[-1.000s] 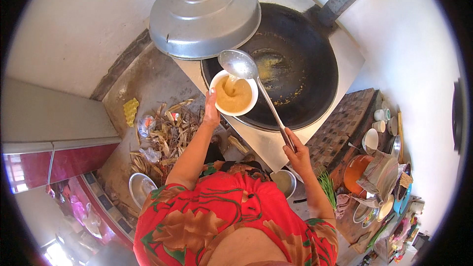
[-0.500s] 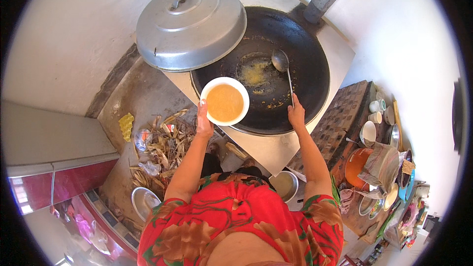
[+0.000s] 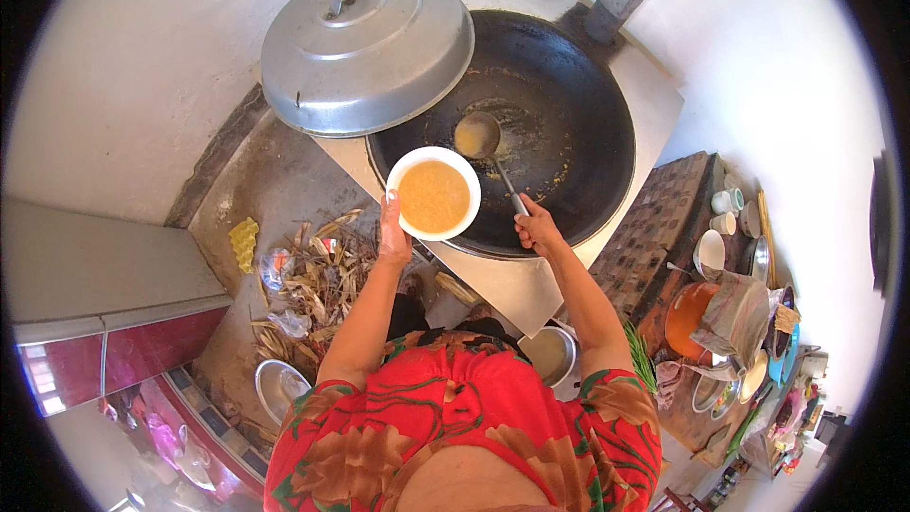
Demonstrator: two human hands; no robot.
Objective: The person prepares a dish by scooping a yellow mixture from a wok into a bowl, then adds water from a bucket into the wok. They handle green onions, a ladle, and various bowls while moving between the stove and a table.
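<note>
My left hand [image 3: 392,230] grips the left side of a white bowl [image 3: 392,173], its thumb at the rim. Orange-yellow soup [image 3: 434,196] nearly fills the bowl, which is held over the near left edge of a big black wok [image 3: 592,147]. In my right hand [image 3: 538,228] is the handle of a metal ladle [image 3: 485,133]. Some yellowish liquid lies in the ladle's head, just above and right of the bowl, over the wok. Only thin residue and small yellow bits show on the wok's bottom.
A large aluminium lid [image 3: 365,52] leans over the wok's left side on the tiled stove [image 3: 521,294]. Dry corn husks [image 3: 318,289] litter the floor at left. Metal basins [image 3: 280,389] stand low beside me. At right, a brick ledge [image 3: 654,223] borders bowls and an orange-red basin [image 3: 687,322].
The ladle has swung left across the wok toward the bowl and now carries liquid. The yellow puddle in the wok has shrunk. My left hand and the bowl have hardly moved.
</note>
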